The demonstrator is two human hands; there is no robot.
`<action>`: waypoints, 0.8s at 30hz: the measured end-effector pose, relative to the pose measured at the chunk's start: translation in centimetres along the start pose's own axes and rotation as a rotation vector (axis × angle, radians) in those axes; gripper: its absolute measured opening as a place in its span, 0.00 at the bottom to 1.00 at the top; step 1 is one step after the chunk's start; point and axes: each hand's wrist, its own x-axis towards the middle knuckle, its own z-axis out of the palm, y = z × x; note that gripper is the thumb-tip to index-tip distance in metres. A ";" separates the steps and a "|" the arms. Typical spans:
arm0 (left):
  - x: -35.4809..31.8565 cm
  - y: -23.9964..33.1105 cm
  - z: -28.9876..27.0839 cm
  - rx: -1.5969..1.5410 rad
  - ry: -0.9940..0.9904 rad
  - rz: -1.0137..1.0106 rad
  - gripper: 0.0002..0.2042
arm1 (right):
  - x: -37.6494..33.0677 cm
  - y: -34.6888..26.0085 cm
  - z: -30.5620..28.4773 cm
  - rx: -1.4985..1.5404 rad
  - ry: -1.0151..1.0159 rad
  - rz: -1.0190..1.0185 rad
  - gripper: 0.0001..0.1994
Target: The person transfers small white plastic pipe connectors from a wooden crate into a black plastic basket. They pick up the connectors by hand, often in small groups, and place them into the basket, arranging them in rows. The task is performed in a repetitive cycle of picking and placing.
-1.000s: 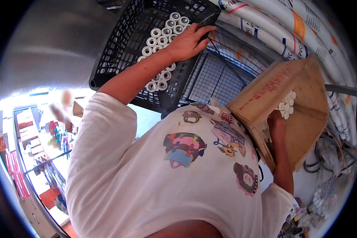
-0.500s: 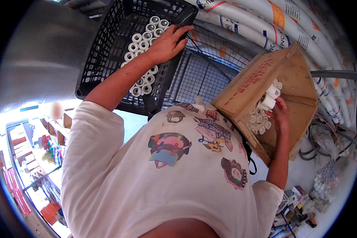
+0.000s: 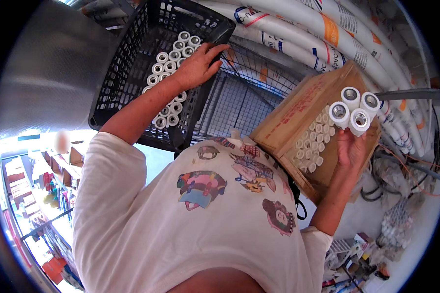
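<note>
My right hand (image 3: 351,149) is raised over the cardboard box (image 3: 291,105), closed around a cluster of several white pipe fittings (image 3: 360,120) whose metal threaded ends face up. Inside that box, more white fittings (image 3: 310,141) stand in rows along one side. At the left is a black plastic crate (image 3: 113,93) with rows of similar fittings (image 3: 169,67), their metal-lined openings upward. Over these rows and close to the crate's right wall lies my left hand (image 3: 199,67). Its fingers are stretched apart, and the hand covers some of the fittings beneath it.
A wire mesh rack (image 3: 239,100) sits between crate and box. Long white pipes (image 3: 298,29) in printed wrapping run behind them. A grey metallic panel (image 3: 54,73) is left of the crate. Shelves of goods (image 3: 49,195) are at lower left, and bagged items (image 3: 396,224) lie at right.
My right hand has lifted the fittings up out of the cardboard box, turning their metal ends upward. My left hand remains over the crate. The whole view has shifted slightly.
</note>
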 end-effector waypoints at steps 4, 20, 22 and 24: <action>0.3 1.0 -1.0 0.048 -0.025 -0.015 0.22 | 0.4 1.9 3.9 0.191 -0.018 0.017 0.25; 2.6 15.0 -4.3 -0.789 -0.251 0.272 0.22 | 0.0 5.9 5.9 0.036 -0.160 0.216 0.19; 3.2 16.1 -3.8 -0.792 -0.280 0.322 0.23 | -0.1 5.8 6.3 -0.004 -0.150 0.218 0.20; 3.7 16.9 -3.1 -0.799 -0.272 0.382 0.24 | -0.1 5.6 7.3 -0.060 -0.139 0.227 0.20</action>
